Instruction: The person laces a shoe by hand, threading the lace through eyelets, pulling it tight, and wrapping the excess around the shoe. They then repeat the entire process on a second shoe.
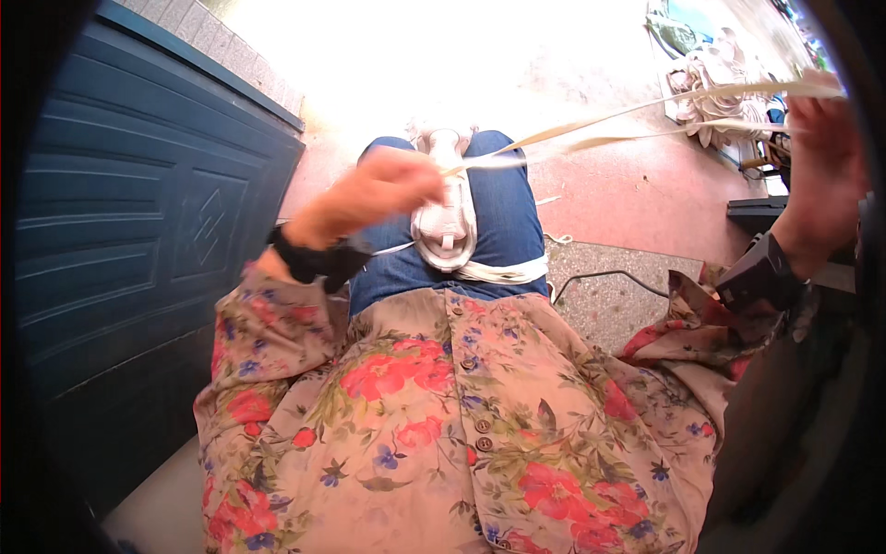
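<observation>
A pale, nearly white shoe [443, 226] rests on my jeans-clad lap, between the thighs, its heel end toward me. My left hand [378, 192], slightly blurred, is closed over the shoe's left side and pinches a cream shoelace. From there two strands of the shoelace [646, 103] run taut up and to the right. At the far right, my raised right hand [821, 152] is closed around the strands' other end, well away from the shoe. A bundle of white laces [508, 271] lies across my right thigh, just below the shoe.
A dark blue panelled door [157, 185] stands close on my left. Beyond my right hand, a heap of pale shoes [724, 88] sits at the back right. A black box-like object [757, 210] is below it. A thin dark bar [609, 274] curves beside my right thigh.
</observation>
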Demonstrator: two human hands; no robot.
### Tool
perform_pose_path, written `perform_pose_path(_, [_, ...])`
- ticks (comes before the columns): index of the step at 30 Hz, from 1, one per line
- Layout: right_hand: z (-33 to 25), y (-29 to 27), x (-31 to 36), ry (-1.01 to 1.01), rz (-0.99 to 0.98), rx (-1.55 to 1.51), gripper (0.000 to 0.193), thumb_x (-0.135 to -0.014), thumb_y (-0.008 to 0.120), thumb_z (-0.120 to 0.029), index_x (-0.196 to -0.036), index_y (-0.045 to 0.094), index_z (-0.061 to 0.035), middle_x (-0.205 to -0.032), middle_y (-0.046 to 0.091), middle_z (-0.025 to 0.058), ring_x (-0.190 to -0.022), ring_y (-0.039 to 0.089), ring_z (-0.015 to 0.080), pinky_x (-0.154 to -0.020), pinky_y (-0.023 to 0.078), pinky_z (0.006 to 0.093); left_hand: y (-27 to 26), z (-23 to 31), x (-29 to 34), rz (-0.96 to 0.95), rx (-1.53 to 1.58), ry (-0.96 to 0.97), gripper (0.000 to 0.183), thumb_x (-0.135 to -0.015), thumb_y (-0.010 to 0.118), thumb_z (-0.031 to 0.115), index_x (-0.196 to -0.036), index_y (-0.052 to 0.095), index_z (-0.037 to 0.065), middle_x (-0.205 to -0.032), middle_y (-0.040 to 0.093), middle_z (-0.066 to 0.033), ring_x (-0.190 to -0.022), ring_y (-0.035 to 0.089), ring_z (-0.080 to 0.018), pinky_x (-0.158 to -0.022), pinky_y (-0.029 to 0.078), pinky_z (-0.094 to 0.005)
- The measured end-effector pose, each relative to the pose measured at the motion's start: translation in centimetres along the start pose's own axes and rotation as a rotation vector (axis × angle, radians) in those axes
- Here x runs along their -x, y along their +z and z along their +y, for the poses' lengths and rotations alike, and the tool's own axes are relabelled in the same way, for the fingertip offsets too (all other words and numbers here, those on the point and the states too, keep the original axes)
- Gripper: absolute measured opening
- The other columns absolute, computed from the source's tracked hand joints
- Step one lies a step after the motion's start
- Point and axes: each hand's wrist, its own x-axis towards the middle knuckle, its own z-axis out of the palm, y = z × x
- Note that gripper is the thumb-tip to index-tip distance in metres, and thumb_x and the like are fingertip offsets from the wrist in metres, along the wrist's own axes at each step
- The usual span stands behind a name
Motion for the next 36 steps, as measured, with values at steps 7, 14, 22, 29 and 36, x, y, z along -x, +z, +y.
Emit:
perform_pose_path(7, [1.3,-15.2,14.3,0.158,0.504,-0.22,0.01,-0.085,0.042,-0.008,-0.082,0.048,0.0001,-0.077,0.048,0.009,-0.074,0.045,0.0199,-0.071,0.038,0.0346,-16.2,-2.9,16.9,0.919,0.868,0.294,0.023,-0.093,0.039,0.025,-0.077,0.047,0.009,-0.056,0.029,0.0028,-0.047,0.025,-0.008,-0.045,0.022,-0.0225])
perform_pose_path(14, [20.7,-7.1,15.9,0.624,0.472,0.891,0.021,-0.085,0.053,-0.02,-0.098,0.06,-0.0043,-0.07,0.056,-0.0005,-0.059,0.05,0.0075,-0.054,0.042,0.0212,-17.2,-5.7,15.5,1.152,0.573,0.133,0.027,-0.089,0.048,0.024,-0.103,0.05,0.001,-0.058,0.032,0.005,-0.049,0.031,-0.0043,-0.047,0.029,-0.0218])
perform_pose_path(22, [33.8,1.1,14.0,0.386,0.087,1.387,0.013,-0.079,0.05,-0.011,-0.076,0.057,-0.0005,-0.08,0.056,0.0141,-0.078,0.052,0.0317,-0.071,0.041,0.0397,-1.0,-8.8,1.7,0.448,-0.021,-0.27,0.022,-0.084,0.053,0.016,-0.089,0.063,-0.003,-0.083,0.062,-0.0038,-0.077,0.056,-0.0115,-0.074,0.043,-0.022])
perform_pose_path(29, [35.2,1.8,13.6,0.339,0.118,1.625,0.012,-0.077,0.05,-0.011,-0.073,0.056,-0.0021,-0.084,0.055,0.0119,-0.082,0.05,0.0299,-0.07,0.041,0.0394,1.8,-9.3,0.2,0.591,-0.608,-0.034,0.019,-0.079,0.056,0.009,-0.091,0.062,-0.004,-0.083,0.064,-0.0113,-0.078,0.057,-0.0143,-0.069,0.044,-0.0257])
perform_pose_path(36, [35.6,1.5,12.9,0.397,0.065,1.718,0.008,-0.073,0.053,-0.012,-0.074,0.057,-0.0053,-0.082,0.054,0.0107,-0.081,0.049,0.0285,-0.067,0.038,0.0404,2.1,-10.7,0.7,0.674,-0.337,-0.197,0.016,-0.078,0.057,0.013,-0.084,0.064,0.0,-0.068,0.061,-0.0134,-0.062,0.059,-0.0271,-0.059,0.046,-0.0324])
